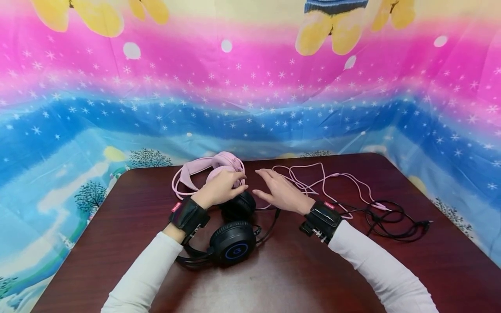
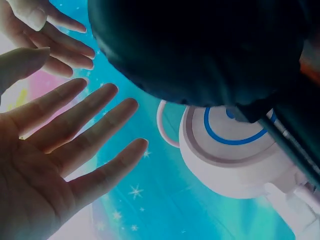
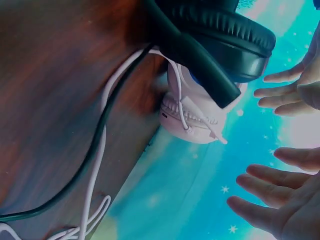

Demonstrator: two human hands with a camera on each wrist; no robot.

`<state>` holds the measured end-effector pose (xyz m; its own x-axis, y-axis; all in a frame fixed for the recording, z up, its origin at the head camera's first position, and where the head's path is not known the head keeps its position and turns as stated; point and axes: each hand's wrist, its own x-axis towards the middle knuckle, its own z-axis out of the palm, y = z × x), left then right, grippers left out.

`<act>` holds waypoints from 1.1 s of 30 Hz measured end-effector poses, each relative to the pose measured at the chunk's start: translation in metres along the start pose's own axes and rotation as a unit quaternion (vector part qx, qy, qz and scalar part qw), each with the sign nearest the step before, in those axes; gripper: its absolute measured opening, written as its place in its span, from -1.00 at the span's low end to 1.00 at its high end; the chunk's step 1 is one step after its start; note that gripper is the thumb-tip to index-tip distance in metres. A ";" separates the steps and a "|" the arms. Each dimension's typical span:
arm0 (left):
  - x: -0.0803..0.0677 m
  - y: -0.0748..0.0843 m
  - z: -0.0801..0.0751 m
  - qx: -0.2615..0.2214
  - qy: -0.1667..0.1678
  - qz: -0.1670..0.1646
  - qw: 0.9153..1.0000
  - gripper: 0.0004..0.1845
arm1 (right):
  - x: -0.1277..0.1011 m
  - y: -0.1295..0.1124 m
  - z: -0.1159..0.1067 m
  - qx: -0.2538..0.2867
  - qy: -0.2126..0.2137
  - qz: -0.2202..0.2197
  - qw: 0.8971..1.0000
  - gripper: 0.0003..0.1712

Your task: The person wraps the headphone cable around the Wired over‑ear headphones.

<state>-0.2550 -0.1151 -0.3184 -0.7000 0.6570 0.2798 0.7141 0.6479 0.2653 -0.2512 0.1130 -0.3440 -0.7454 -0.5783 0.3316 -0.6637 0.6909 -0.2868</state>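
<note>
Place: a staged recording corner rather than a lived-in room, as far as I can tell.
Backdrop: a bright printed cloth (image 1: 250, 87) hangs right behind my dark wooden tabletop (image 1: 274, 278) and wraps round its left and right edges, hiding any wall.
Print: pink and blue bands with white stars, cartoon trees low down, yellow cartoon shapes along the top.
Tabletop: glossy reddish-brown wood with rounded far corners, carrying only two headsets and their cables.
My wrists: each wears a black strapped camera unit (image 1: 188, 215) over a white sleeve, which marks this as a set-up for filming.
</note>
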 end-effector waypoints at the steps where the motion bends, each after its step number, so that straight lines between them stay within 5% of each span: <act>1: -0.003 0.001 0.001 -0.004 -0.002 -0.002 1.000 -0.73 | -0.002 0.004 0.004 0.003 0.007 -0.006 1.000 -0.33; 6: -0.018 0.004 0.005 -0.006 -0.006 -0.014 1.000 -0.63 | -0.006 0.050 0.051 -0.031 0.049 -0.039 0.998 -0.23; 10: -0.030 -0.003 0.016 0.007 0.016 -0.001 1.000 -0.60 | -0.012 0.062 0.065 -0.035 0.041 -0.050 0.997 -0.17; 17: -0.042 -0.081 0.090 0.033 0.049 -0.008 0.998 -0.29 | -0.024 0.074 0.083 0.002 0.015 -0.053 0.998 -0.13; 19: -0.048 -0.086 0.098 0.045 0.045 -0.010 0.998 -0.25 | -0.027 0.081 0.093 0.002 0.007 -0.047 0.999 -0.09; 22: -0.057 -0.084 0.103 0.066 0.044 -0.008 0.997 -0.27 | -0.033 0.085 0.103 0.006 0.007 -0.044 0.999 -0.09; 29: -0.083 -0.058 0.095 0.096 0.057 -0.023 0.993 -0.32 | -0.052 0.046 0.082 0.031 -0.002 -0.053 0.998 -0.17; 33: -0.098 -0.046 0.092 0.081 0.055 -0.046 0.994 -0.33 | -0.056 0.048 0.090 0.053 -0.001 -0.043 0.998 -0.16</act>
<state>-0.2201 -0.1743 -0.4426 -0.7502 0.5521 0.3639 0.6309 0.7624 0.1440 -0.2470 0.1392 -0.4571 -0.6850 -0.6353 0.3567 -0.7285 0.5889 -0.3500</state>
